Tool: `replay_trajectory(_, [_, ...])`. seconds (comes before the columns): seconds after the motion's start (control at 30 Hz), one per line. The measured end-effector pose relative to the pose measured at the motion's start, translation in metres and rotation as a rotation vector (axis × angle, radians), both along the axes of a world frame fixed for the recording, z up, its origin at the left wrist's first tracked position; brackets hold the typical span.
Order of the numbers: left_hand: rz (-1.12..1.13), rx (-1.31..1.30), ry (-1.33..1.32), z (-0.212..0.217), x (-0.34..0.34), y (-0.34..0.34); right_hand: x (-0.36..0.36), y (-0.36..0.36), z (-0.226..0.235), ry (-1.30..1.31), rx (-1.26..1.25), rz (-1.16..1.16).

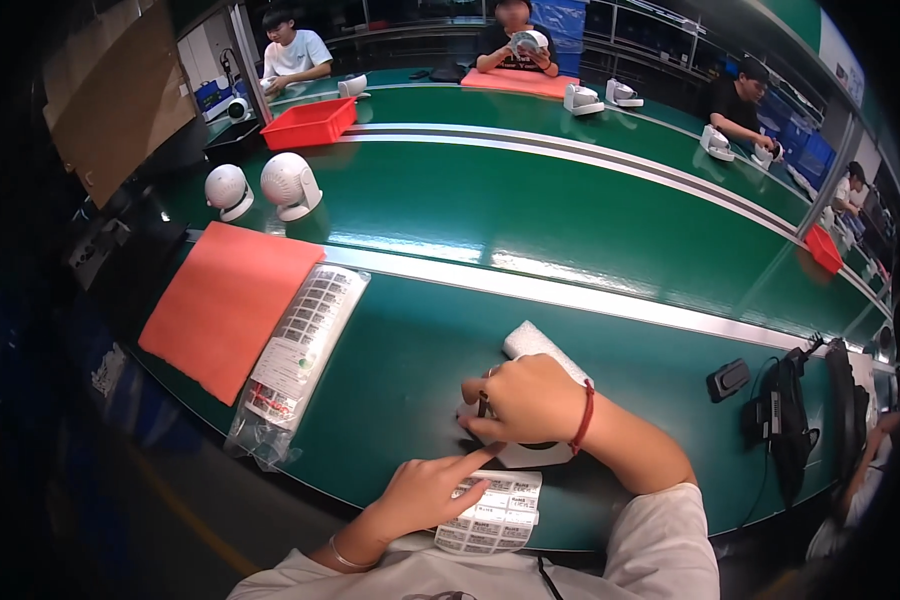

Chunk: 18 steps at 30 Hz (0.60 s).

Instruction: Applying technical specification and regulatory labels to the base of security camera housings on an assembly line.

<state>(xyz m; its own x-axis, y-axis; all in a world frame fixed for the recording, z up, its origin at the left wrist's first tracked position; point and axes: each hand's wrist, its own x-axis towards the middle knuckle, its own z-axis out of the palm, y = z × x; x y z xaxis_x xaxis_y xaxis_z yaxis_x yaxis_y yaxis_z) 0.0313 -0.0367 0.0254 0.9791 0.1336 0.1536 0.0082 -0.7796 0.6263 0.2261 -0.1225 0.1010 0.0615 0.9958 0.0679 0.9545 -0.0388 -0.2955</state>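
Observation:
My right hand (535, 400) is closed over a white device (530, 457), its fingers curled down. A short dark piece shows between these fingers, too small to name. Of the device, only the near edge and a dark rounded part show; my hand covers the rest. My left hand (425, 495) has its index finger stretched toward the device's near left edge and its thumb over a sheet of printed labels (500, 515). That sheet lies at the table's near edge, against my clothing. White foam wrap (542, 343) sticks out beyond my right hand.
At left lie an orange foam sheet (232, 300) and a plastic-bagged label stack (310, 335). Two white cameras (290, 185) stand beyond them, near a red bin (310, 122). A black adapter (728, 380) and a black pouch (792, 430) lie right. Several people work across the green table (610, 225).

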Motion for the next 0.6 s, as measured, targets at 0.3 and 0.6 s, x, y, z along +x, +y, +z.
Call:
replay_trajectory(0.3, [0.071, -0.022, 0.033, 0.001, 0.003, 0.001, 0.023, 0.012, -0.006, 0.234, -0.12, 0.121])
replay_trajectory(0.6, [0.187, -0.139, 0.012, -0.006, -0.011, 0.013, 0.039, -0.005, 0.032, 1.032, 0.093, 0.136])
